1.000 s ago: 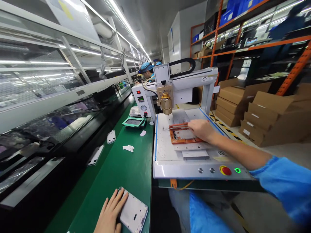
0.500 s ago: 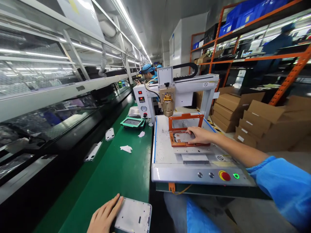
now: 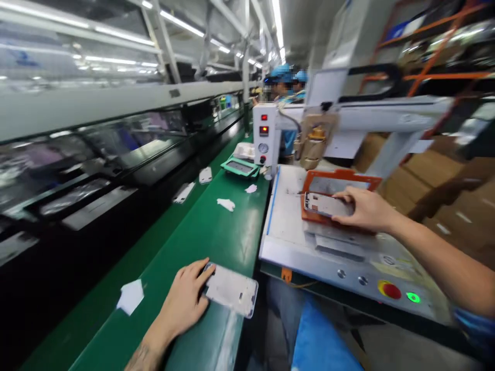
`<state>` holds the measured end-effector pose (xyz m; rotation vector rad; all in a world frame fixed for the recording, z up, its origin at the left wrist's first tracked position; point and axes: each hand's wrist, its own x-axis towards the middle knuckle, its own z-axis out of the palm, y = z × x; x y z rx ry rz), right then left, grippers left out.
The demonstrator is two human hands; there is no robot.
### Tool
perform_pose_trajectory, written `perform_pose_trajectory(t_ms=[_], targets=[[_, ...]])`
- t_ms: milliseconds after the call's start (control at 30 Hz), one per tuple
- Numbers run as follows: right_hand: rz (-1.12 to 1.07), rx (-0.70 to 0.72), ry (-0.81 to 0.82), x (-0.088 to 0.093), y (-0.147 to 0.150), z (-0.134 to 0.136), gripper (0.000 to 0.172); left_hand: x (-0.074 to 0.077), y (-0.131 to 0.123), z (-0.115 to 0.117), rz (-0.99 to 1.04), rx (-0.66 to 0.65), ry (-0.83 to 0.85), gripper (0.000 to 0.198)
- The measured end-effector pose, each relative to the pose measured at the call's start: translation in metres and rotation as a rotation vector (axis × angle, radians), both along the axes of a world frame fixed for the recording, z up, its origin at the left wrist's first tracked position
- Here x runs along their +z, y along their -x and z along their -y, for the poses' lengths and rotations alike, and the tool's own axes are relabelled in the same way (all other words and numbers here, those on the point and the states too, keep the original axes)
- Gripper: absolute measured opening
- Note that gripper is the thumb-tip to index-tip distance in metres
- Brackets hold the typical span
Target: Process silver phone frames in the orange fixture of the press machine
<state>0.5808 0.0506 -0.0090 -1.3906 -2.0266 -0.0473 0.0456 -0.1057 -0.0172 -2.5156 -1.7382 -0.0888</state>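
Note:
My right hand pinches a silver-grey phone frame by its right end. That frame is tilted, slightly above the orange fixture, whose hinged lid stands raised behind it. On the green bench, my left hand grips the left end of a second phone frame, thumb on the near side and fingers on the far side. This frame's right end reaches the bench edge. The fixture sits on the white bed of a benchtop machine, below its brass-coloured head.
White paper scraps lie on the green bench. Farther along are two more pale frames and a green-framed fixture. A red stop button is on the machine's front. Cardboard boxes and co-workers are beyond.
My right hand has lifted the phone frame up from its seat in the orange fixture. My left hand has closed on the other frame's end. The view has swung left.

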Motion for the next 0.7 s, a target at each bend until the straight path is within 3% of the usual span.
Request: perform_pose_trajectory(t_ms=[67, 167, 267, 333, 400, 467, 600, 700], targets=[[-0.071, 0.174, 0.051, 0.002, 0.049, 0.008, 0.05, 0.006, -0.005, 0.0, 0.044, 0.007, -0.016, 0.07], [0.015, 0.35, 0.051, 0.003, 0.154, 0.017, 0.048, 0.011, -0.007, 0.004, 0.096, 0.023, -0.047, 0.064], [0.16, 0.419, 0.076, 0.003, 0.257, 0.014, 0.046, 0.012, -0.004, 0.015, 0.108, 0.025, -0.061, 0.063], [0.199, 0.439, 0.14, 0.002, 0.302, 0.008, 0.044, 0.013, -0.002, 0.021, 0.106, 0.027, -0.058, 0.063], [0.19, 0.462, 0.174, -0.001, 0.321, 0.007, 0.04, 0.014, 0.0, 0.023, 0.108, 0.027, -0.052, 0.062], [0.131, 0.474, 0.152, -0.007, 0.32, 0.022, 0.041, 0.014, 0.0, 0.021, 0.121, 0.016, -0.046, 0.061], [0.065, 0.543, 0.205, -0.031, 0.304, 0.084, 0.064, 0.013, 0.0, 0.014, 0.113, -0.029, -0.037, 0.06], [0.021, 0.581, 0.256, -0.054, 0.307, 0.12, 0.066, 0.006, 0.008, 0.012, 0.106, -0.084, -0.053, 0.055]])
